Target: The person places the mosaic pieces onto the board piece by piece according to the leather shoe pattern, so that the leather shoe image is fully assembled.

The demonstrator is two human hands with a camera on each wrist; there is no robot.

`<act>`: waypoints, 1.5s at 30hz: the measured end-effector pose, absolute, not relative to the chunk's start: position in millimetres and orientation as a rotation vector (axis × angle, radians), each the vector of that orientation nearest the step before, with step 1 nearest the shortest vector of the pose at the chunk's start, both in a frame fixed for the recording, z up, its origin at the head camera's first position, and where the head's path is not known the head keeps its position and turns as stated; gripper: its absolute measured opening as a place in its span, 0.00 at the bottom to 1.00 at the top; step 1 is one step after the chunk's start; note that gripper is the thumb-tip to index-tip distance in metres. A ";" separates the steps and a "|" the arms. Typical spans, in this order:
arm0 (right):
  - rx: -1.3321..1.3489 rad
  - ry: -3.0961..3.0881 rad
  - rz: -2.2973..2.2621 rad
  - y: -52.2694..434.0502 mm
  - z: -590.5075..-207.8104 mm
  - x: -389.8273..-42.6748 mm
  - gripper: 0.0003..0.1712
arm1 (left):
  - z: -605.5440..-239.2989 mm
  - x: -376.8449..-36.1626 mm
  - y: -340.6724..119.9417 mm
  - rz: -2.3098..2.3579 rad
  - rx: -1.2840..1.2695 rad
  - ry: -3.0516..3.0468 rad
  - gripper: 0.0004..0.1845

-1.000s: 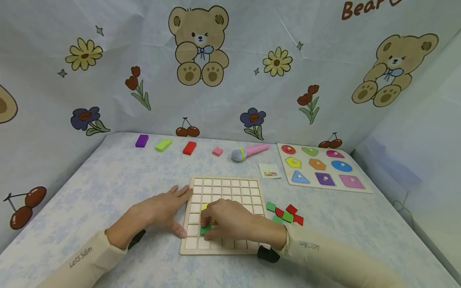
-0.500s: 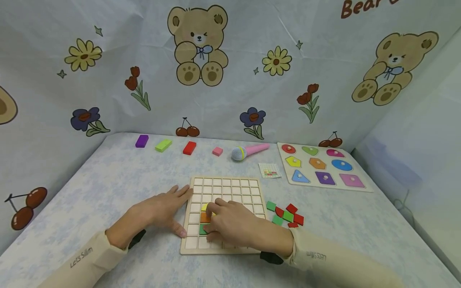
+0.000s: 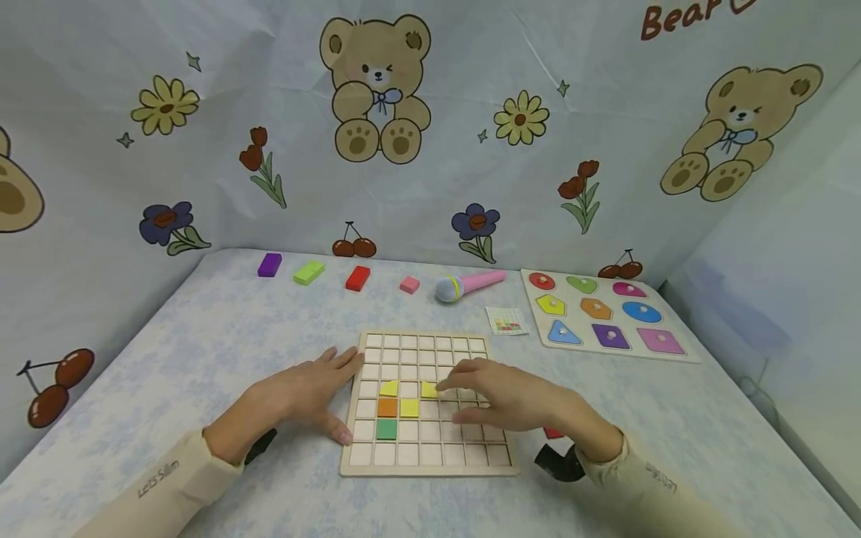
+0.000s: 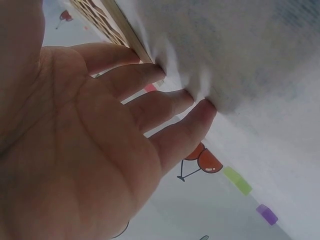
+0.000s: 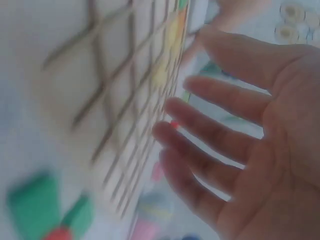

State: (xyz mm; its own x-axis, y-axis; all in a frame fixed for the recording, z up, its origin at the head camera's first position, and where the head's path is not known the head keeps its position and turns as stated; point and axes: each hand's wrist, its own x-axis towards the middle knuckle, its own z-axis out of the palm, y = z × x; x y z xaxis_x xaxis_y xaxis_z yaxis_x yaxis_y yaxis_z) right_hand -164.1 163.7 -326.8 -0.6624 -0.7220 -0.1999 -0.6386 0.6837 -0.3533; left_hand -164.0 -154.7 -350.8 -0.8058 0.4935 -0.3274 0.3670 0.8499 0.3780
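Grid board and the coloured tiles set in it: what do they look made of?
The grid board looks like pale unfinished wood, with light tan ribs and a plain matte frame. The green tile and orange tile look like painted wood or possibly plastic: flat, even colour, no shine. The left hand rests against the board's edge.

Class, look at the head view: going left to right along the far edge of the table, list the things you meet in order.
purple block → green block → red block → pink block → toy microphone → shape puzzle board
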 end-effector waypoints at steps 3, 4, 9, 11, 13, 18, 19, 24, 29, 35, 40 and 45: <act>-0.956 2.575 -0.404 194.9 -325.9 -177.8 0.22 | -351.3 -164.4 -154.4 0.414 0.620 2.609 0.66; -0.928 2.577 -0.420 205.5 -325.8 -182.0 0.21 | -351.4 -164.4 -154.4 0.415 0.612 2.609 0.66; -0.795 2.613 -0.459 250.5 -325.1 -193.3 0.17 | -351.5 -164.2 -154.6 0.420 0.608 2.597 0.66; -0.750 2.619 -0.464 262.3 -324.4 -195.4 0.18 | -351.5 -163.8 -154.9 0.415 0.608 2.597 0.66; -0.720 2.616 -0.482 270.3 -324.5 -197.9 0.19 | -351.6 -163.3 -155.4 0.418 0.609 2.597 0.67; -0.652 2.583 -0.533 282.0 -328.8 -204.6 0.18 | -352.7 -163.3 -155.8 0.415 0.622 2.599 0.66; -0.632 2.569 -0.543 283.8 -330.4 -205.7 0.17 | -352.8 -163.4 -155.5 0.411 0.624 2.599 0.66; -0.554 2.505 -0.584 289.8 -338.2 -209.8 0.16 | -353.0 -164.6 -154.5 0.403 0.620 2.602 0.66; -0.566 2.498 -0.592 290.9 -340.5 -212.8 0.14 | -351.3 -164.0 -154.3 0.413 0.637 2.604 0.66; -0.615 2.504 -0.568 289.3 -342.8 -217.5 0.12 | -350.1 -163.0 -154.5 0.419 0.632 2.607 0.67; -0.705 2.544 -0.568 286.7 -341.7 -218.1 0.08 | -349.9 -163.3 -154.0 0.414 0.641 2.603 0.66; -0.815 2.600 -0.584 269.5 -333.7 -219.2 0.08 | -349.7 -164.6 -153.3 0.409 0.636 2.603 0.67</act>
State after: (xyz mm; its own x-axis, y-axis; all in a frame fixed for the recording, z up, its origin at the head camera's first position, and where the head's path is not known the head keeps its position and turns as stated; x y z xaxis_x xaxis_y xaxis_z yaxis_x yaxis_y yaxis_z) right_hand -219.2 269.5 -333.7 -0.7719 -0.6017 -0.2054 -0.4562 0.7491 -0.4804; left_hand -164.6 -153.3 -349.7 -0.8034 0.4933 -0.3334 0.3672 0.8513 0.3747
